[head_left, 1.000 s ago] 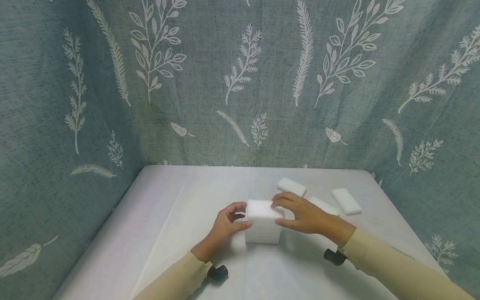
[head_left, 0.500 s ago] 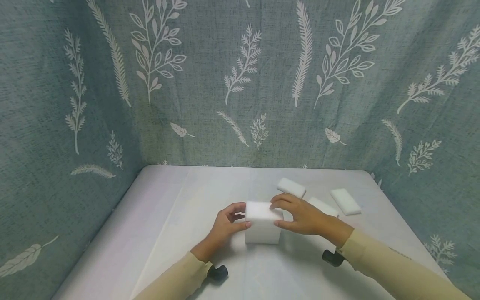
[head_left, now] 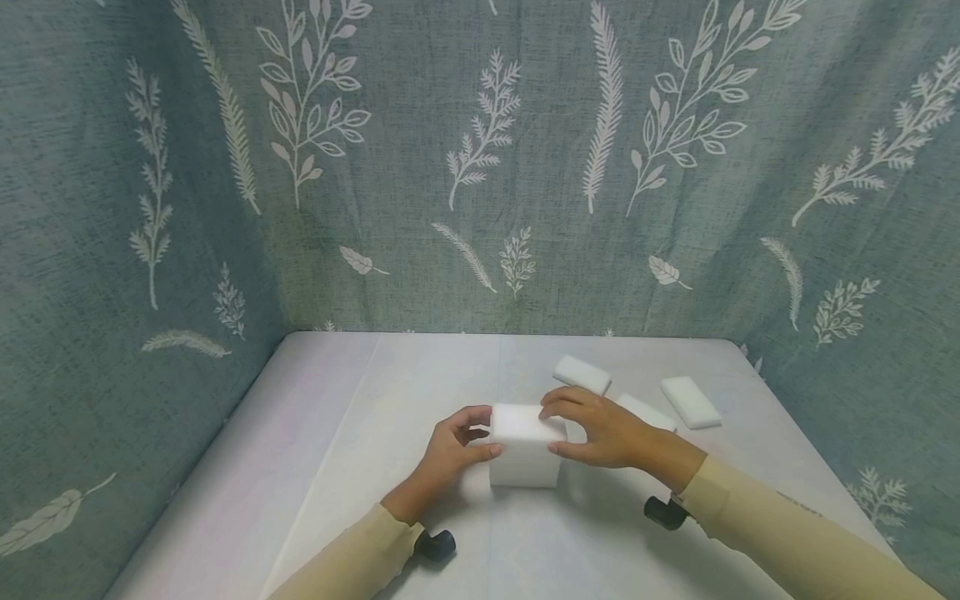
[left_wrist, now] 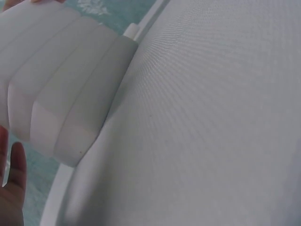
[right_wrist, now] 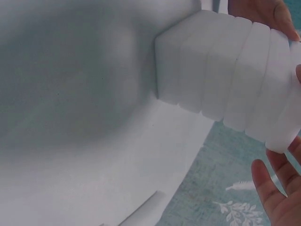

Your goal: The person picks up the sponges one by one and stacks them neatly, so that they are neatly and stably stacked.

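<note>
Several white sponge blocks stand in an upright stack, and my two hands are at its upper part. The top sponge (head_left: pixel 525 422) lies roughly flush with the stack (head_left: pixel 523 471) below it. On the left side, my left hand (head_left: pixel 453 446) holds the upper sponge edge, thumb at the front and fingers behind. From the right, my right hand (head_left: pixel 603 427) grips the top sponge with its thumb in front and curled fingers over the top. The right wrist view shows the layered sponges (right_wrist: pixel 225 70) with slightly uneven edges; the left wrist view shows the stack (left_wrist: pixel 70 80) standing on the table.
Three loose sponges lie behind and right of the stack: a far one (head_left: pixel 582 375), one partly hidden by my right hand (head_left: pixel 647 412), and a rightmost one (head_left: pixel 692 402). A leaf-patterned curtain (head_left: pixel 405 167) borders the white table (head_left: pixel 390 375).
My right hand has shifted very slightly left, and the top sponge now sits a little farther left and lower, more in line with the stack. The left hand is nearly still.
</note>
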`<control>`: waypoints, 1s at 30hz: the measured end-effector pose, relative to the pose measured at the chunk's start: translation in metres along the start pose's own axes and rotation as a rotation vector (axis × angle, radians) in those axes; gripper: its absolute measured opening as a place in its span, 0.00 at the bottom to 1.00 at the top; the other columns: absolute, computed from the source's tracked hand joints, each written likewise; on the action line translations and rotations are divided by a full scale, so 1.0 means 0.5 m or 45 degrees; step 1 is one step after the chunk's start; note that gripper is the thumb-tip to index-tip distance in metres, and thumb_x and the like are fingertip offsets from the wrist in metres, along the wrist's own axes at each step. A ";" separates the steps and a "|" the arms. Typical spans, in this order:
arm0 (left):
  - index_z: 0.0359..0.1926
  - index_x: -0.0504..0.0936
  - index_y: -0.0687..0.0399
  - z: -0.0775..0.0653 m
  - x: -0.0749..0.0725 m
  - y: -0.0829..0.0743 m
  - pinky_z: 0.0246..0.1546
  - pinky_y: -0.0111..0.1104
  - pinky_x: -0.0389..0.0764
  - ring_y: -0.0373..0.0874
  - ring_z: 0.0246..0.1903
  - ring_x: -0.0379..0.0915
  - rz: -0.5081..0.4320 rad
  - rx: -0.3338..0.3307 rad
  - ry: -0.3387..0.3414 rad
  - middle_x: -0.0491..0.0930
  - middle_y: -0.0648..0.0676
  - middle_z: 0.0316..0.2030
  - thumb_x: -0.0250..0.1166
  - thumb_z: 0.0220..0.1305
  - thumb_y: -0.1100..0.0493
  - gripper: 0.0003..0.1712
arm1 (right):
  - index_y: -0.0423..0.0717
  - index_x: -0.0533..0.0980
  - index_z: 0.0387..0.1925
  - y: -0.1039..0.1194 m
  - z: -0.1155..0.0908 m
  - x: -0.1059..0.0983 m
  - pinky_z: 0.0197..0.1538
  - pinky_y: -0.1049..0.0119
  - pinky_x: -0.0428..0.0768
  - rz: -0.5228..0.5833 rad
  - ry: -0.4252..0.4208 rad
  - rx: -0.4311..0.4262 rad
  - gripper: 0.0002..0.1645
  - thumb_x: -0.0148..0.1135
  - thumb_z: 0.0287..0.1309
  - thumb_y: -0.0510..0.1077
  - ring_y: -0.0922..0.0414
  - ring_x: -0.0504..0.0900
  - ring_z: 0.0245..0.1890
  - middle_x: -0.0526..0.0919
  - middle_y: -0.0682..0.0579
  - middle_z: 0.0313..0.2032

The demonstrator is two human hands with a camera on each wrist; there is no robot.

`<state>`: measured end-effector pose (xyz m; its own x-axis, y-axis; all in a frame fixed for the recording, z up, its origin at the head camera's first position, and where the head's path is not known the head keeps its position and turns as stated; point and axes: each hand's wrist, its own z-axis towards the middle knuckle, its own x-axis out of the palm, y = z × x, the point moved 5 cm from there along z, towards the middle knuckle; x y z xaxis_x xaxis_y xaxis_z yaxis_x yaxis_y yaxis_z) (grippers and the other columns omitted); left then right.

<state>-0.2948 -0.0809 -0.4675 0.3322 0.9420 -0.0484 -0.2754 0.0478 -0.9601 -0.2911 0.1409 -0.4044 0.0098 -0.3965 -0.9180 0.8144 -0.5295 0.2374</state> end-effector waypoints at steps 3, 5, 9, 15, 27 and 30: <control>0.57 0.75 0.67 0.006 -0.005 0.023 0.59 0.52 0.69 0.51 0.52 0.72 -0.002 -0.029 -0.006 0.77 0.60 0.52 0.74 0.51 0.70 0.31 | 0.54 0.76 0.52 0.002 0.002 0.000 0.59 0.53 0.74 0.005 -0.004 -0.011 0.21 0.67 0.59 0.55 0.55 0.72 0.58 0.75 0.55 0.56; 0.58 0.75 0.66 0.010 -0.008 0.040 0.59 0.50 0.69 0.52 0.52 0.72 0.003 -0.043 -0.007 0.77 0.60 0.52 0.74 0.51 0.70 0.31 | 0.54 0.76 0.52 0.003 0.002 0.000 0.58 0.53 0.74 0.011 -0.008 -0.019 0.22 0.67 0.59 0.55 0.55 0.72 0.58 0.75 0.55 0.56; 0.58 0.76 0.64 0.011 -0.010 0.048 0.59 0.47 0.71 0.51 0.52 0.72 0.015 -0.041 -0.008 0.77 0.58 0.52 0.74 0.51 0.68 0.31 | 0.53 0.75 0.52 0.003 0.003 0.002 0.57 0.54 0.75 0.019 -0.013 -0.024 0.22 0.69 0.58 0.54 0.56 0.73 0.58 0.75 0.56 0.55; 0.57 0.77 0.60 0.010 -0.010 0.049 0.58 0.46 0.72 0.50 0.52 0.73 0.030 0.012 0.017 0.78 0.56 0.52 0.75 0.52 0.63 0.30 | 0.54 0.75 0.52 0.002 0.004 0.005 0.58 0.56 0.74 0.030 0.002 0.010 0.23 0.68 0.58 0.54 0.57 0.72 0.58 0.74 0.57 0.56; 0.58 0.77 0.62 0.010 -0.008 0.040 0.59 0.47 0.71 0.52 0.52 0.72 0.006 0.039 0.026 0.78 0.58 0.51 0.74 0.52 0.66 0.30 | 0.54 0.74 0.52 -0.003 0.005 0.011 0.59 0.58 0.74 0.032 -0.001 -0.002 0.24 0.69 0.56 0.54 0.59 0.72 0.58 0.74 0.59 0.55; 0.58 0.77 0.61 0.011 -0.010 0.050 0.58 0.46 0.72 0.50 0.52 0.73 0.012 0.039 0.023 0.78 0.57 0.51 0.75 0.52 0.64 0.31 | 0.54 0.74 0.52 -0.003 0.005 0.013 0.59 0.58 0.74 0.036 0.001 0.005 0.24 0.69 0.56 0.54 0.59 0.72 0.58 0.73 0.59 0.56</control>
<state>-0.3082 -0.0825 -0.4896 0.3455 0.9363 -0.0622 -0.3058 0.0496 -0.9508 -0.2936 0.1374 -0.4097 0.0333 -0.4109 -0.9111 0.8116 -0.5208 0.2646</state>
